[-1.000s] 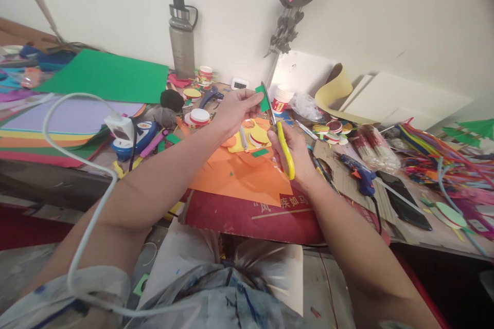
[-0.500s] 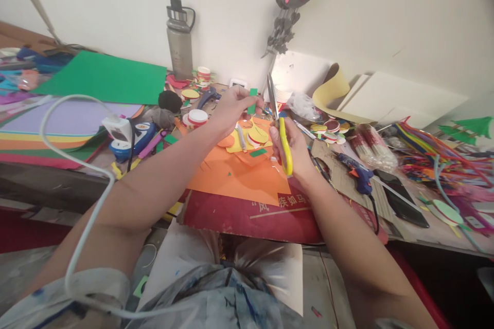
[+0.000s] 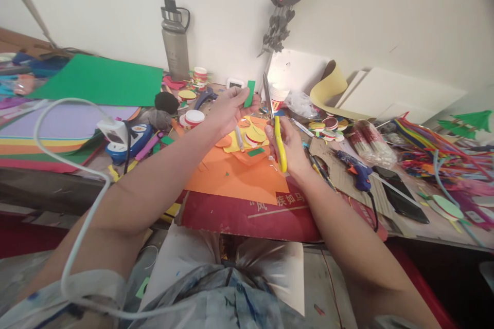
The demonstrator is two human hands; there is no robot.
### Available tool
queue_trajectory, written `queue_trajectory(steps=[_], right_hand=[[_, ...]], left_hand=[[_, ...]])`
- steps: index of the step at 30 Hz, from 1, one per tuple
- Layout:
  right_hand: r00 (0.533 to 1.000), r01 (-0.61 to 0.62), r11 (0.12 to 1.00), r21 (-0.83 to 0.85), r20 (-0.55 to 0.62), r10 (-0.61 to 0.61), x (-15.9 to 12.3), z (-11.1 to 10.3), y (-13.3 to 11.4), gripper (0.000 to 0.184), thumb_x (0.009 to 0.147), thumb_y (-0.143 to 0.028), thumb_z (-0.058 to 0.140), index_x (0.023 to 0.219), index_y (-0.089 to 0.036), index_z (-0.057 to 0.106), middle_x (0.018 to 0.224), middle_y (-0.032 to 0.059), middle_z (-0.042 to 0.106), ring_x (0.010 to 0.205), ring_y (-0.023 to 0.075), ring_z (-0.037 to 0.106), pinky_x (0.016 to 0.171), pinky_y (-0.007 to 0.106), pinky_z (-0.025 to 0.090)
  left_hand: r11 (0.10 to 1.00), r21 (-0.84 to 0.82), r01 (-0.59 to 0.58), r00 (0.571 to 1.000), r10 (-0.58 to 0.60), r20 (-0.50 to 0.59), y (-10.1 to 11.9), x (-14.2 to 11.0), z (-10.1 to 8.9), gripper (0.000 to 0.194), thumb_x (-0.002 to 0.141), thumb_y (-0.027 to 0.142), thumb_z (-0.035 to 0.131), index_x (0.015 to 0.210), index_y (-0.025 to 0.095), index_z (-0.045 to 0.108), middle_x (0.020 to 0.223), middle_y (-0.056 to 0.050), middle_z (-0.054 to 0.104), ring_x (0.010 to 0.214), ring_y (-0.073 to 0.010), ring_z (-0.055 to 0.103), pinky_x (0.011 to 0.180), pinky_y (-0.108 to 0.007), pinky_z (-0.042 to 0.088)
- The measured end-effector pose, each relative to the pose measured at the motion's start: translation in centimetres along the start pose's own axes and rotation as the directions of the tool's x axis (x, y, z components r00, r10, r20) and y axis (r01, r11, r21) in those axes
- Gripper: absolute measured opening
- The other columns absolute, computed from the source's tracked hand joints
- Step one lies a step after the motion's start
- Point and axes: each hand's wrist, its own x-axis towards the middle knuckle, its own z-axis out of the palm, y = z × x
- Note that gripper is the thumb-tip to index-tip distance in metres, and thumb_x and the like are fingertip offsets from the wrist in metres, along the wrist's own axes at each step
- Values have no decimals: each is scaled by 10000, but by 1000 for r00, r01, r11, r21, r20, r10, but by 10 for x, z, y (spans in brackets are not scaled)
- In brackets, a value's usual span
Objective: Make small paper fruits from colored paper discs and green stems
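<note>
My left hand (image 3: 233, 107) pinches a small green paper strip (image 3: 250, 93) that sticks up between thumb and fingers. In my right hand (image 3: 292, 144) are scissors with yellow handles (image 3: 280, 146), their blades pointing up and away from me, a little right of the strip and apart from it. Below both hands lie orange sheets (image 3: 227, 177) with cut edges. On them rest yellow paper pieces (image 3: 254, 133), a second green strip (image 3: 256, 152) and a slim pale tube (image 3: 239, 138).
A red board (image 3: 247, 218) lies under the orange sheets. Left are a green sheet (image 3: 104, 79), a grey bottle (image 3: 175, 43) and a blue power socket (image 3: 131, 144) with a white cable. Right are a blue glue gun (image 3: 357, 169), a black phone (image 3: 401, 198) and colourful pipe cleaners (image 3: 428, 146).
My left hand has turned slightly, so more of the green strip shows and it leans right. The scissors stay in my right hand. The whole view has shifted a little.
</note>
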Motion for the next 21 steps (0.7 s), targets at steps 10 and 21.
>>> queue_trajectory(steps=[10,21], right_hand=[[999,30,999,-32,35,-29,3,-1,9,600,934,-825,668,1200,-289,623,728,-43,469,593,154,453,529,307,410],[993,58,996,-68,108,-50,2,-2,5,708,941,-862,598,1313,-260,600,1005,51,629,927,238,611,914,454,592]], left_hand=[[993,107,-58,996,65,-63,-2,7,-9,310,760,14,903,889,178,674,765,54,687,669,-48,642,561,-142,419],[998,65,26,995,-19,-99,6,-5,3,283,885,115,849,834,182,578,656,57,657,560,-63,640,577,-169,503]])
